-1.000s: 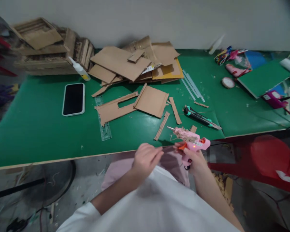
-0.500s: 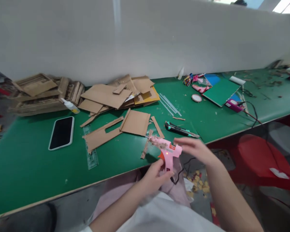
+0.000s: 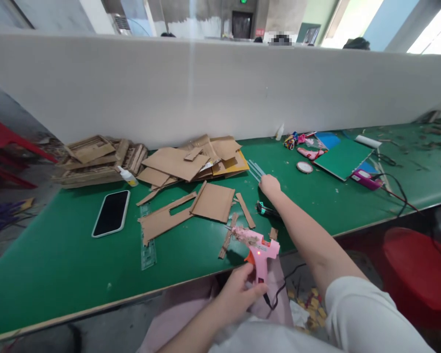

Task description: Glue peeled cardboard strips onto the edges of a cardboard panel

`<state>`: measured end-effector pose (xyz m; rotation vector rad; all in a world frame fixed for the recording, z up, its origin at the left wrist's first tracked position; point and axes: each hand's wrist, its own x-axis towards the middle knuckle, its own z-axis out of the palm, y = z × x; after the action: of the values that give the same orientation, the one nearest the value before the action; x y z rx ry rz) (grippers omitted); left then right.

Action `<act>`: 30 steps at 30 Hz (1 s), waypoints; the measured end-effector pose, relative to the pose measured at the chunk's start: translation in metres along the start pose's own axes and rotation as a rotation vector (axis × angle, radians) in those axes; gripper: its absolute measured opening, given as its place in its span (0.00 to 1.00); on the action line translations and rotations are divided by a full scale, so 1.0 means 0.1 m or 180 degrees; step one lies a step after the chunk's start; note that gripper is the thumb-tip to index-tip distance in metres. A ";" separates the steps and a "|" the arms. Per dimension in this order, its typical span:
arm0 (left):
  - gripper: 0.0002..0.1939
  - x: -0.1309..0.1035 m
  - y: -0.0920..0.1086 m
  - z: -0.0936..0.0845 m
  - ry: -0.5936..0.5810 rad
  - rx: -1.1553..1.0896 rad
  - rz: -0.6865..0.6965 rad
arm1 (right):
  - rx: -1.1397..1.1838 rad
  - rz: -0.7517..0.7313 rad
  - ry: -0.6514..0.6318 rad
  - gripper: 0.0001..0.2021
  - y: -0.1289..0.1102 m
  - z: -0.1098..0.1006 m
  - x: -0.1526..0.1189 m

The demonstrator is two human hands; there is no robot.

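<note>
A pink hot glue gun (image 3: 261, 254) with an orange trigger and a lit orange light is in my left hand (image 3: 238, 289), closed round its handle above my lap. Brown scraps cling to its front, and its nozzle points left over a narrow cardboard strip (image 3: 228, 240). My right hand (image 3: 270, 186) is stretched across the table, its fingers drawn together over the near ends of several clear glue sticks (image 3: 255, 169). That hand covers part of the sticks. Under my right forearm lies a black and teal utility knife (image 3: 264, 209), partly hidden.
Cut cardboard pieces (image 3: 213, 201), a clear ruler (image 3: 148, 255) and a phone (image 3: 111, 213) lie on the green table (image 3: 69, 274). Cardboard sheets (image 3: 176, 162) and a glue bottle (image 3: 128, 176) stand further back. A black cord (image 3: 279, 289) hangs from the gun. Right: a red stool (image 3: 419, 269).
My right hand has left the back of the glue gun and reached forward to the glue sticks. The left hand still holds the gun. The view has tilted up.
</note>
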<state>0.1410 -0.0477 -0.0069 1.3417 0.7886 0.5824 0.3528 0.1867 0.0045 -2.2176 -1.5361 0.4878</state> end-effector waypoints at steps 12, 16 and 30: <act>0.18 0.02 -0.16 0.05 0.0155 -0.0477 -0.0371 | 0.2857 -0.0237 0.0221 0.22 0.26 -0.72 -1.01; 0.17 0.03 -0.17 0.09 0.0061 -0.0500 -0.0323 | 0.4399 -0.0292 -0.0061 0.16 0.24 -0.70 -1.50; 0.11 -0.02 -0.08 0.15 0.0320 -0.0432 -0.0052 | 0.4873 -0.0242 -0.0025 0.04 0.00 -0.36 -2.37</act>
<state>0.1512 -0.0598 -0.0143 1.1878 0.8260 0.6827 0.2909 -0.0409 0.0492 -0.9233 -0.6755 1.1199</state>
